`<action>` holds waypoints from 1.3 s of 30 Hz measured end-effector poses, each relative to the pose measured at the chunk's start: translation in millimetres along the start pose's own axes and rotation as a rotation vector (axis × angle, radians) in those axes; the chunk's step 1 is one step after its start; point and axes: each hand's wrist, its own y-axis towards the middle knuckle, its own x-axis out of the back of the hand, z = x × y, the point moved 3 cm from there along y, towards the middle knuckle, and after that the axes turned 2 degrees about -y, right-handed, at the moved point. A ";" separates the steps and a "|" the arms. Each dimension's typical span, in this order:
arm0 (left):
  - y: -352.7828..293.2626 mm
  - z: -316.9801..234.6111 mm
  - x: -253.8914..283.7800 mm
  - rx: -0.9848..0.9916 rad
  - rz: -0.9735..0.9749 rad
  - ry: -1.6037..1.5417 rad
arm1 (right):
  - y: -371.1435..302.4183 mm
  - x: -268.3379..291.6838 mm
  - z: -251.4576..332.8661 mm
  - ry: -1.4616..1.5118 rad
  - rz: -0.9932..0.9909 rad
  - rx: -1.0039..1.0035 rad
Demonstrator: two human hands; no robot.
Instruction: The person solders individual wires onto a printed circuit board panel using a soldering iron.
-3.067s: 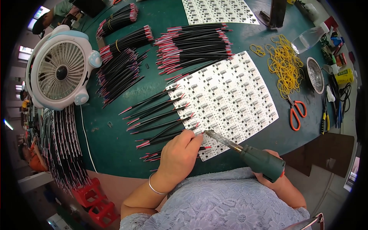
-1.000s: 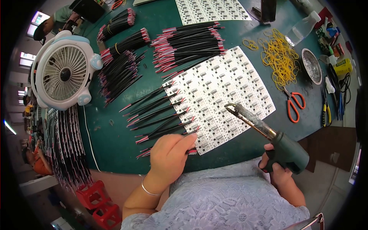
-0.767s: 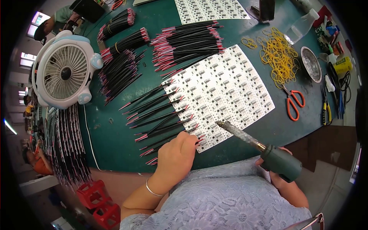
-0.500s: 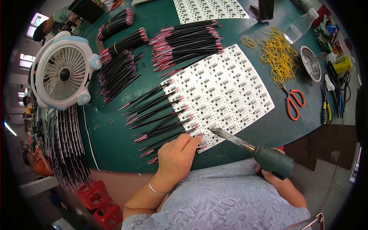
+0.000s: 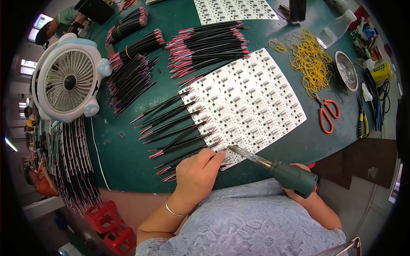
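A white circuit board panel (image 5: 256, 98), covered with small dark components, lies on the green table in front of me. Black cables (image 5: 171, 112) with bared red and white ends rest in a row along its left edge. My left hand (image 5: 197, 170) is closed in a pinch at the panel's near left corner, on a cable whose red end peeks past the fingertips. My right hand (image 5: 299, 194) grips the green handle of a soldering iron (image 5: 292, 177). The iron's tip touches or hovers just over the panel, close by the left fingertips; I cannot tell which.
Cable bundles (image 5: 207, 47) lie beyond the panel, and a white fan (image 5: 68, 81) stands at left. Right of the panel are yellow rubber bands (image 5: 311, 59), orange-handled scissors (image 5: 328, 117), a metal bowl (image 5: 346, 70), a plastic bottle (image 5: 336, 29) and pliers (image 5: 363, 121).
The soldering iron in my right hand has moved left, its tip now near the left fingertips. My left hand has stayed nearly in place, still pinching.
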 end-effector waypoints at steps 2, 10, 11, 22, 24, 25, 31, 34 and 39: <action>0.2 -0.6 0.1 0.000 0.004 -0.001 | -1.9 -1.6 -3.1 0.120 0.039 -0.079; 2.0 -0.4 0.4 0.009 0.004 -0.008 | -3.4 1.7 -3.2 0.103 0.051 -0.013; 2.0 -0.9 0.7 0.010 0.004 -0.008 | -8.5 -1.1 -9.4 0.299 0.071 -0.183; -0.3 3.5 -2.3 0.006 -0.086 -0.092 | -1.8 3.1 0.5 0.157 -0.034 -0.066; -0.5 3.6 -2.2 0.004 -0.086 -0.092 | -1.8 3.6 -1.1 0.083 -0.017 -0.025; -0.5 3.7 -2.1 0.000 -0.085 -0.094 | -3.5 2.8 -4.1 0.081 0.025 -0.017; 0.1 3.1 -2.6 -0.003 -0.084 -0.090 | 0.1 2.1 0.3 0.046 0.036 0.026; -0.2 3.6 -2.0 -0.002 -0.084 -0.087 | -10.6 2.5 -5.0 0.191 0.024 -0.120; -0.1 5.2 -3.7 -0.004 -0.090 -0.086 | -9.6 3.2 -4.3 0.176 0.076 -0.118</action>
